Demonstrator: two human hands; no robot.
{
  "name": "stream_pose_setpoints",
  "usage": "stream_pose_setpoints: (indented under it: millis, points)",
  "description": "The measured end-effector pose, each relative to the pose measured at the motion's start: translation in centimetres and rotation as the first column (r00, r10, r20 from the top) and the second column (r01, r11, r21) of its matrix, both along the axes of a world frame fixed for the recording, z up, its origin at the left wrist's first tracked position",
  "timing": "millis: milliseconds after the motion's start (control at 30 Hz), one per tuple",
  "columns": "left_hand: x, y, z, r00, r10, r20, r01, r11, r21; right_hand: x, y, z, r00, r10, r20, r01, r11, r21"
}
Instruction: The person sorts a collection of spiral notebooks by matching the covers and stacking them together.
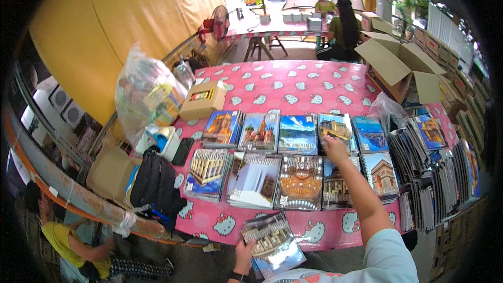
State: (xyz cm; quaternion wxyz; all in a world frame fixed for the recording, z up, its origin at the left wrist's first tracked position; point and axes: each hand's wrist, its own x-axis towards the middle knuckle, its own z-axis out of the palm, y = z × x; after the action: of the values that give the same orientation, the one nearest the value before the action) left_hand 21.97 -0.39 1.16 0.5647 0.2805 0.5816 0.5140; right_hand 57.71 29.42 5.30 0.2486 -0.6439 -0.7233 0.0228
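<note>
My left hand is closed on the left edge of some spiral notebooks, held tilted at the table's front edge; the top cover shows a columned building. My right hand reaches across to the back row. Its fingers are bent together on the lower part of a notebook with a stone building on its cover. Two rows of notebook stacks lie before me, among them a waterfall cover, a colourful domed church, an ornate ceiling and an arch.
Many spiral notebooks crowd the table's right end. An open carton stands behind them. A small brown box, a filled plastic bag and a black bag line the left. Other people sit at the far table and lower left.
</note>
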Motion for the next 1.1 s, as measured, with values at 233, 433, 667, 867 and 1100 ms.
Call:
stream_pose_setpoints:
  millis: [233,433,667,867,1100]
  points:
    - [-2.3,0.8,-0.5,0.839,0.030,0.544,0.000,0.998,-0.055,-9.0,-14.6,12.8,0.686,0.556,-0.469,-0.701,0.677,-0.224]
    - [-3.0,0.7,0.1,0.982,-0.163,0.099,0.165,0.986,-0.013,-12.2,-18.5,1.7,0.832,0.327,0.448,-0.392,0.918,0.057]
    - [-6.3,0.2,-1.6,0.899,0.008,0.437,0.047,0.992,-0.115,-15.7,-25.6,7.7,0.710,0.696,-0.107,-0.700,0.683,-0.207]
    - [-5.5,-0.3,0.1,0.981,-0.176,0.079,0.179,0.983,-0.029,-15.2,-13.7,7.0,0.782,0.433,-0.448,-0.559,0.805,-0.198]
    - [-6.5,-1.6,-2.6,1.000,0.019,0.018,-0.019,1.000,-0.003,-11.1,4.0,-1.6,0.951,0.196,0.238,-0.179,0.980,-0.092]
